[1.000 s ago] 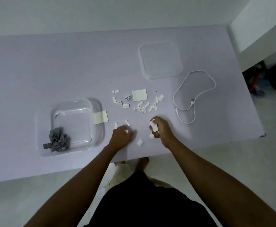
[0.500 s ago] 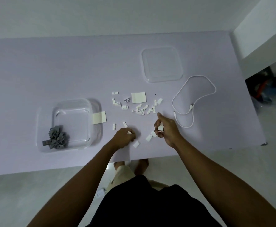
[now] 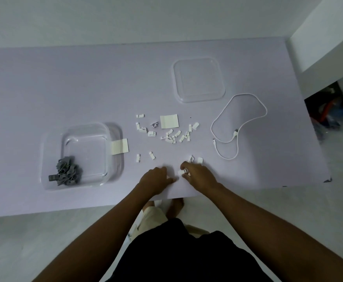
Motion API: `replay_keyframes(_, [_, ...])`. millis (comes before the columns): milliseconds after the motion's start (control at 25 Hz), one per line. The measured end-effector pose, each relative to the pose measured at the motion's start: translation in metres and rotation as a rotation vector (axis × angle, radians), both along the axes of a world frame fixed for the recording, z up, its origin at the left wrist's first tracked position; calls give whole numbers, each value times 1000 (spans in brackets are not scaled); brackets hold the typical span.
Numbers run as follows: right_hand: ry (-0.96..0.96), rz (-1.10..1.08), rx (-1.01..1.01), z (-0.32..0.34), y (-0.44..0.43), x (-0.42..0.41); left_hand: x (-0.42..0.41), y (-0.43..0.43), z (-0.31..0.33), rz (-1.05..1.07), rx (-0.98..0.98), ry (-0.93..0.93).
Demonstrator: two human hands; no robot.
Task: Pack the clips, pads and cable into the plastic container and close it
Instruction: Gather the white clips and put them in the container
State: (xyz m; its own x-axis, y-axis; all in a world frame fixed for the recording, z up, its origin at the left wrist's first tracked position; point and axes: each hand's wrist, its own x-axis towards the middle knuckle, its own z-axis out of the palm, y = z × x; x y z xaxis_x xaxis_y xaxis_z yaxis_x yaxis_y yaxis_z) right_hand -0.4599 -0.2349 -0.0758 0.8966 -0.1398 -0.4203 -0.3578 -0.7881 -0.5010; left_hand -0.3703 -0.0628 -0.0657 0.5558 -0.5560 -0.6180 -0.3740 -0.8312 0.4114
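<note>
Nearer together now, my right fingers [image 3: 185, 167] pinch a clip [image 3: 180, 172], left fingers [image 3: 163, 172] curled, hold unclear; two pads [image 3: 169, 121], one cable [image 3: 245, 117] beyond.

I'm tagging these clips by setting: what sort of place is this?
Probably a plain room at home, perhaps a spare workroom: a pale lilac table set against a bare white wall, a light grey floor, and the person's bare feet by the table edge.
</note>
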Motion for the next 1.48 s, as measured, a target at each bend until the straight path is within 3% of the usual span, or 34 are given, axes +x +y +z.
replay_keyframes(120, [-2, -205, 205, 7, 0, 12, -3, -6, -3, -61, 23, -109])
replay_keyframes(320, [12, -1113, 1028, 39, -11, 26, 13, -12, -1, 114, -81, -100])
replay_keyframes(480, [-66, -1214, 1234, 48, -33, 20, 21, -21, 2, 102, -109, -96])
replay_keyframes(680, [-73, -1223, 1283, 42, -53, 7, 32, -32, 1, 159, -118, -63])
replay_keyframes(1200, [-18, -1029, 972, 38, -62, 7, 32, -48, 7, 169, -156, -92])
replay_keyframes(1280, [-5, -1008, 975, 38, -61, 7, 34, -52, 8, 266, -112, 66])
replay_keyframes(1440, [16, -1010, 1067, 36, -64, 4, 46, -55, 17, 803, -195, 635])
replay_keyframes(1480, [18, -1015, 1080, 34, -65, 3, 48, -56, 20, 853, -222, 727])
